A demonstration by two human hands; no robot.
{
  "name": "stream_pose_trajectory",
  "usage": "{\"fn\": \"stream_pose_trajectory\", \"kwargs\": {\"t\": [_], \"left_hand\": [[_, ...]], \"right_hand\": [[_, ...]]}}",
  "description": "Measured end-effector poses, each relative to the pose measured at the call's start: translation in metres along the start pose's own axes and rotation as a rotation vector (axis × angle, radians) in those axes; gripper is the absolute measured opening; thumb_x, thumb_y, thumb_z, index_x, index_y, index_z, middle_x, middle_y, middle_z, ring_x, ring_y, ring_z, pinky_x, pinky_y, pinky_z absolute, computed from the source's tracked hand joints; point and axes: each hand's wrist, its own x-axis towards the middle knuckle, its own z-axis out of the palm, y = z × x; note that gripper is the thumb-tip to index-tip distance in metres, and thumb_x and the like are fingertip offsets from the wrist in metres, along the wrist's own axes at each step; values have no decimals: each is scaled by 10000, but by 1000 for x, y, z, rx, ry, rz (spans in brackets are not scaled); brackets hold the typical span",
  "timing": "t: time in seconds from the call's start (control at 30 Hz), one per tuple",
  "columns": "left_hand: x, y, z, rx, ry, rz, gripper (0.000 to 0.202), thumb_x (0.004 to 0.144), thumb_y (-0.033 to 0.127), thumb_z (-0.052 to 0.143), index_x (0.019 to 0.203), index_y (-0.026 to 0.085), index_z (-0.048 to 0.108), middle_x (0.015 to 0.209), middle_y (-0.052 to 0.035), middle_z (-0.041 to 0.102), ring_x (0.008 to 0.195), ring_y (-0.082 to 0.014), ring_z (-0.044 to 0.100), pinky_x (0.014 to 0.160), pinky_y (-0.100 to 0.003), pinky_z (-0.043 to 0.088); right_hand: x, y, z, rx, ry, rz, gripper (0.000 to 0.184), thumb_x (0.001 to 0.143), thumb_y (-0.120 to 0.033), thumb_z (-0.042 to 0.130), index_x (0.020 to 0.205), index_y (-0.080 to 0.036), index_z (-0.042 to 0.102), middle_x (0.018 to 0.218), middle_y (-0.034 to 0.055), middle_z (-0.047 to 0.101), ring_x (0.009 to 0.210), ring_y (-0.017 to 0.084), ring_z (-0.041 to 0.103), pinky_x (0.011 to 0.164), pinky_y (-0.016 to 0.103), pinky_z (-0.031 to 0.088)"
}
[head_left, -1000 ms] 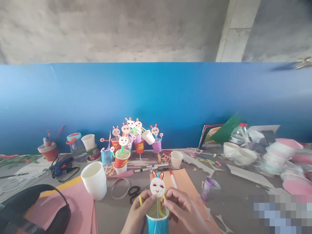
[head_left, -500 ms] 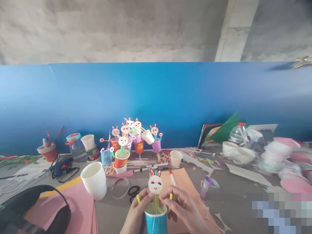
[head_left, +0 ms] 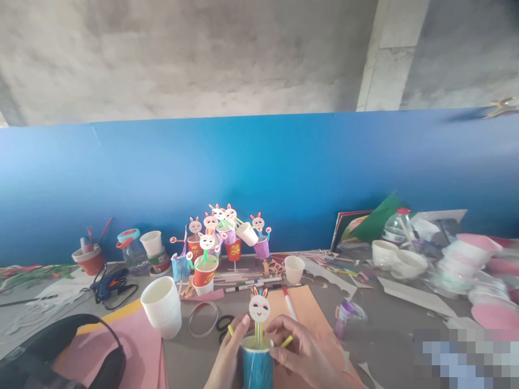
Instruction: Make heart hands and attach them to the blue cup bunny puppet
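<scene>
A blue-covered paper cup (head_left: 258, 367) stands upright before me. From its mouth rises a white rabbit-face cutout (head_left: 259, 308) with pointed ears, fixed to yellow stems that look like pipe cleaners. My left hand (head_left: 227, 354) is wrapped round the cup's left side, thumb pointing up near the rim, beside one yellow end (head_left: 231, 330). On the other side, my right hand (head_left: 300, 348) has its thumb against the rim and its fingers curled round the yellow pipe cleaner (head_left: 287, 341) that slants outward. The lower cup is cut off by the frame.
Several finished rabbit cups (head_left: 206, 265) stand by the blue partition. Around me lie stacked white cups (head_left: 162, 308), a tape roll (head_left: 203, 320), black scissors (head_left: 224, 324), orange paper (head_left: 302, 305), a red-capped marker (head_left: 289, 302), a purple glue stick (head_left: 344, 319) and headphones (head_left: 106, 351).
The right yellow pipe cleaner has tipped from upright to slanting outward. My right thumb has come to the cup's rim. The view has tilted slightly, shifting the scene downward.
</scene>
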Motion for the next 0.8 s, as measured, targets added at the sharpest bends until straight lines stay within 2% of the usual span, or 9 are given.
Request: {"fn": "stream_pose_trajectory", "kwargs": {"t": [0.13, 0.2, 0.33, 0.4, 0.47, 0.57, 0.7, 0.8], "left_hand": [[-4, 8, 4, -72, 0, -72, 770, 679, 358, 870, 1362, 220, 543, 1171, -124, 747, 1066, -351, 699, 922, -422, 513], [-8, 15, 5, -72, 6, -102, 865, 669, 295, 883, 1425, 252, 465, 1214, -117, 732, 1072, -337, 703, 919, -409, 520], [-15, 30, 2, 7, 67, -88, 747, 749, 325, 833, 1404, 270, 476, 1238, -104, 725, 1104, -316, 692, 889, -379, 537], [-15, 33, -5, 87, 167, -45, 698, 740, 393, 833, 1349, 236, 529, 1190, -101, 746, 1133, -311, 674, 848, -342, 545], [-14, 33, -15, 178, 289, -18, 751, 681, 491, 851, 1308, 202, 555, 1153, -107, 757, 1142, -317, 660, 765, -311, 550], [-12, 28, -30, 282, 405, 2, 838, 619, 616, 834, 1285, 191, 558, 1169, -112, 745, 1121, -325, 660, 679, -298, 536], [-10, 19, -39, 370, 452, 76, 713, 653, 637, 797, 1182, 196, 612, 1221, -104, 715, 1181, -331, 625, 807, -323, 534], [-8, 15, -42, 473, 478, 187, 592, 692, 607, 780, 1105, 210, 631, 1185, -84, 716, 1253, -340, 577, 950, -358, 487]], "right_hand": [[2, -1, -2, 100, -23, 16, 425, 784, -551, 736, 1021, -225, 602, 722, -41, 561, 538, 98, 563, 463, 195, 449], [3, -4, -5, 151, -27, 10, 457, 790, -540, 736, 1084, -230, 575, 725, -34, 589, 573, 119, 601, 484, 205, 462], [4, -11, -15, 152, -24, 14, 471, 814, -517, 691, 1155, -226, 546, 777, -23, 602, 551, 111, 569, 519, 240, 467], [4, -15, -19, 7, 11, 22, 367, 853, -448, 629, 1132, -219, 569, 807, -8, 608, 596, 131, 583, 562, 261, 473], [2, -18, -21, -273, 46, 50, 211, 865, -299, 564, 1052, -213, 609, 835, 13, 643, 687, 162, 622, 623, 274, 472], [0, -20, -20, -665, 15, 118, 206, 765, -107, 536, 901, -220, 641, 860, 11, 690, 766, 179, 649, 650, 259, 426], [-2, -19, -17, -800, -62, 102, 263, 663, -8, 520, 772, -215, 642, 853, -6, 670, 761, 173, 635, 625, 248, 358], [-2, -17, -16, -833, -88, 80, 354, 621, 42, 471, 779, -217, 654, 885, -1, 670, 782, 168, 637, 632, 241, 347]]}}
